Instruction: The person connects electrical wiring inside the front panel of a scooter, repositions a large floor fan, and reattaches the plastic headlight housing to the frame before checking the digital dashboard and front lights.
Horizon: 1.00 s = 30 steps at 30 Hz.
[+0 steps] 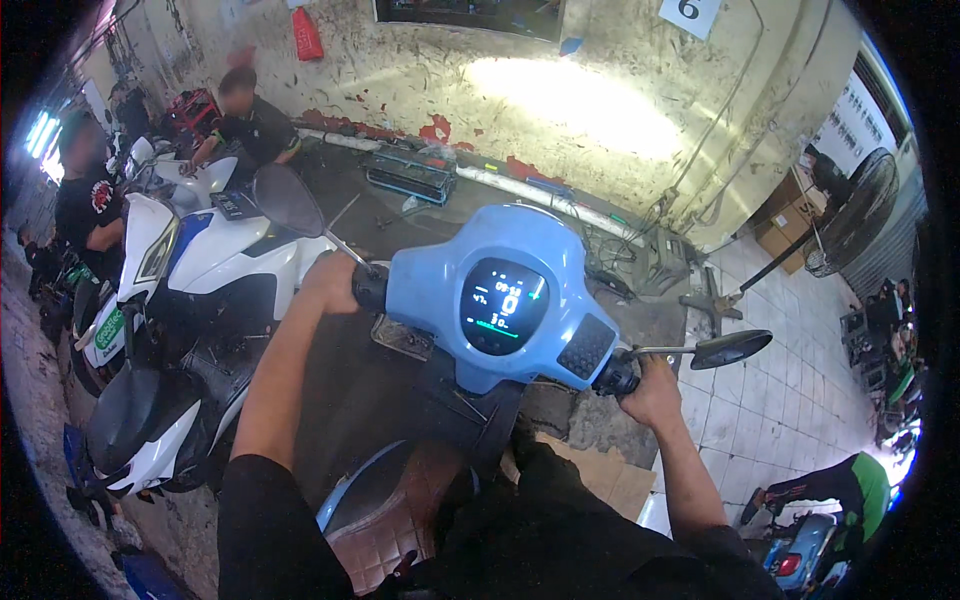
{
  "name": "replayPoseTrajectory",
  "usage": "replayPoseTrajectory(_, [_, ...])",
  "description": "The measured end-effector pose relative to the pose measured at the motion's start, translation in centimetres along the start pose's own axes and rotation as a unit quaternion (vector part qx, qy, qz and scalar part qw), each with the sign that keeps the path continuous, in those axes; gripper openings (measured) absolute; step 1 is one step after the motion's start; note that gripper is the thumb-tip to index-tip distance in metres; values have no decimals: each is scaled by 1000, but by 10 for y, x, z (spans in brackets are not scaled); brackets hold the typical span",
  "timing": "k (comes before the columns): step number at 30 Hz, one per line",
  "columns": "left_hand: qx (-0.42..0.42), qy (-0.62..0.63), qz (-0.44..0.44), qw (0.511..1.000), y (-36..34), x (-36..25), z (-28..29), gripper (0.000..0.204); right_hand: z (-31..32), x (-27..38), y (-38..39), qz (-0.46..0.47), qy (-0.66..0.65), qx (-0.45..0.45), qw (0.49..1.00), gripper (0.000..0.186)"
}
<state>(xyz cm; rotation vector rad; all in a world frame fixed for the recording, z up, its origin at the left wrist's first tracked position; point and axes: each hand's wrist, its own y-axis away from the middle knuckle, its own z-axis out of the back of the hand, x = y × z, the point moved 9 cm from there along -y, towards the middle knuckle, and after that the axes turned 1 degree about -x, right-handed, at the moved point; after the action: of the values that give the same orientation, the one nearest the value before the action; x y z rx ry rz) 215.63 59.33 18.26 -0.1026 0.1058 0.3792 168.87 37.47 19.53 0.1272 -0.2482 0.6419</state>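
A light blue scooter handlebar cover [428,275] stands before me, turned a little to the right. Set in its middle is a lit dark digital display [504,307]. My left hand [333,284] is closed round the left handlebar grip, beside the black switch housing [371,288]. Round the right grip, my right hand [652,394] is wrapped too, and the grips themselves are mostly hidden by my fingers. A mirror [288,200] rises on a stalk beyond my left hand; the other mirror [733,349] sticks out to the right. Below me shows a brown quilted seat [385,540].
White scooters [215,250] stand close on the left, with two people beside them. A blue-edged rack [411,177] and a white pipe [545,200] lie along the stained wall. A black fan [855,215] and cardboard boxes [790,215] are at the right. Someone in green bends at lower right.
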Motion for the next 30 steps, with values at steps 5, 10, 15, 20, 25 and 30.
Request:
replayPoseTrajectory(5, [32, -1, 39, 999, 2, 0, 2, 66, 1, -1, 4, 6, 4, -10, 1000, 59])
replayPoseTrajectory(10, [17, -24, 86, 996, 1, -8, 14, 68, 4, 3, 0, 17, -5, -12, 1000, 56])
replayPoseTrajectory(15, [-406, 29, 170, 897, 80, -17, 20, 73, 6, 5, 4, 26, -16, -2, 1000, 62])
replayPoseTrajectory(20, [-404, 352, 447, 716, 187, -156, -155, 48, 9, 12, 15, 98, -39, -39, 994, 64])
replayPoseTrajectory(25, [-205, 734, 298, 575, 131, -315, -139, 29, 42, 7, 47, 138, -74, -205, 966, 50])
replayPoseTrajectory(30, [-164, 872, 242, 392, 81, -327, -146, 41, 55, 76, 44, 350, -126, -145, 917, 53])
